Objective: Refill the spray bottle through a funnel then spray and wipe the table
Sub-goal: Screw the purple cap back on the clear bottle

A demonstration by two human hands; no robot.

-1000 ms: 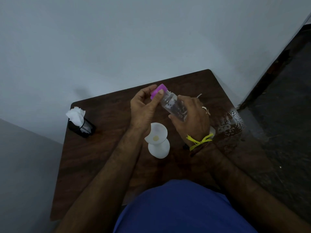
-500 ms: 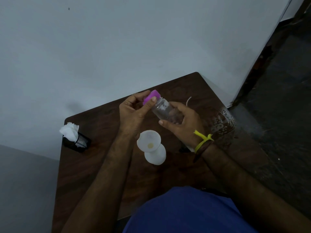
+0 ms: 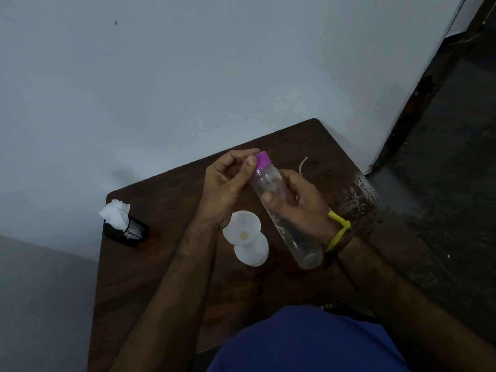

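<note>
My right hand grips a clear plastic bottle around its middle, holding it tilted above the dark wooden table. The bottle's purple cap points away from me, and my left hand pinches that cap with thumb and fingers. Below my hands a white funnel sits in the mouth of a white bottle that stands on the table.
A black mesh holder with white tissues stands at the table's left edge. A thin white tube lies near the far edge. Water is spilled over the table's right edge. A pale wall runs behind; dark floor lies to the right.
The bottle has swung more upright in view, its base now showing near my right wrist. My left hand's fingers have shifted round the purple cap.
</note>
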